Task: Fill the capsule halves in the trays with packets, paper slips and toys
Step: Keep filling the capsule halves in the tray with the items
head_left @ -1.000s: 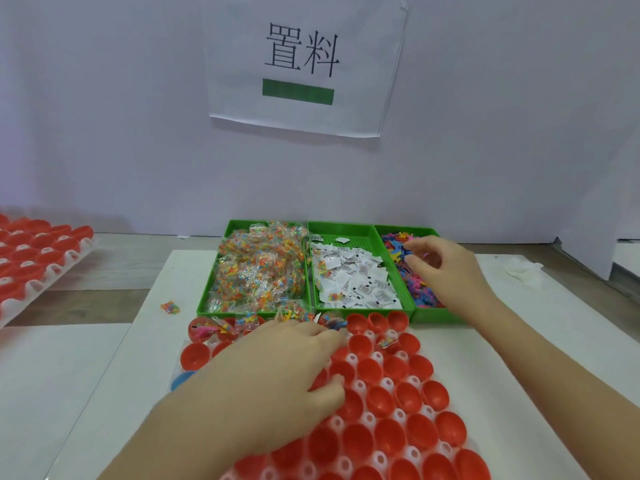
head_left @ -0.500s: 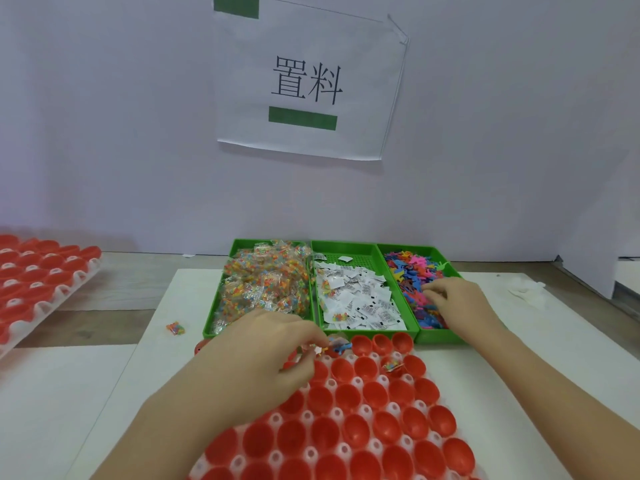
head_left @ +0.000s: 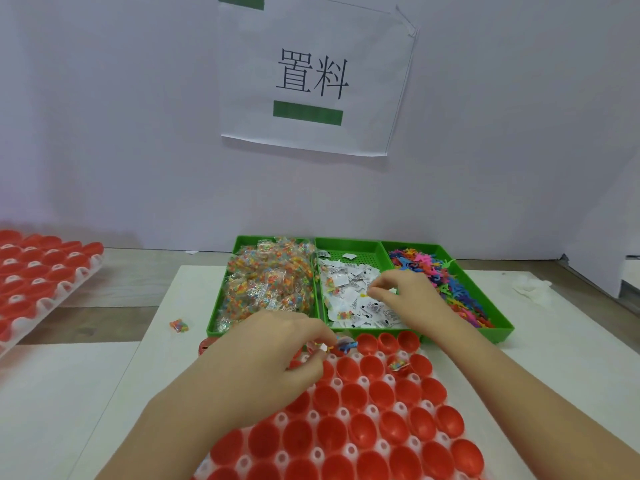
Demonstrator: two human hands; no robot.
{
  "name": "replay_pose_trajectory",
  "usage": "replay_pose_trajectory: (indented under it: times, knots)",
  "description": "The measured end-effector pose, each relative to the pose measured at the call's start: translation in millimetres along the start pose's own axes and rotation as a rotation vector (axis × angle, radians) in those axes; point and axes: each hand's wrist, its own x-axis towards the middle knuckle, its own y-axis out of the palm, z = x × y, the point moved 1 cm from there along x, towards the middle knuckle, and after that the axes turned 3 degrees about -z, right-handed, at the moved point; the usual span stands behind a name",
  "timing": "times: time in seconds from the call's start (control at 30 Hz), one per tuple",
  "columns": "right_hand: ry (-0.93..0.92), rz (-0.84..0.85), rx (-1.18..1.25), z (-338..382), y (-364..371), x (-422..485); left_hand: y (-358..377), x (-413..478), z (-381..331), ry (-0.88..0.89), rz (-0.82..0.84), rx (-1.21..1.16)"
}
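Here we note the left hand (head_left: 273,358) pinching a small toy (head_left: 344,346) over the far row of red capsule halves (head_left: 388,393), while the right hand (head_left: 408,296) bunches its fingertips among paper slips (head_left: 349,282) in the middle green bin (head_left: 346,247); whether holding one, we cannot tell.

Facing me, a paper sign (head_left: 311,81) with two black characters and a green bar hangs on the white wall (head_left: 104,116); a crumpled white wad (head_left: 531,288) lies on the white board (head_left: 69,393) covering my wooden bench (head_left: 114,282).

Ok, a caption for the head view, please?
Left hand pinches small pieces over capsule halves; right hand reaches into paper slips.
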Motion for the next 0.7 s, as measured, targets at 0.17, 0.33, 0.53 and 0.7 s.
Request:
replay_pose_trajectory:
  times: [0.17, 0.33, 0.53, 0.7]
  knots:
    - [0.109, 0.053, -0.162, -9.6, 2.5, 7.5, -0.7, -0.6, 0.1, 0.005, -0.012, 0.013]
    - [0.133, 0.172, -0.199, -14.3, 5.1, 4.1, 0.0, 0.5, 2.1, -0.003, -0.023, 0.017]
    - [0.099, 0.179, -0.282, -6.9, 7.3, 5.1, 0.4, 1.6, 1.8, -0.045, -0.033, 0.003]
    - [0.02, 0.026, -0.389, 5.5, 4.0, -1.2, -1.2, 0.2, -2.8, -0.067, -0.027, -0.067]
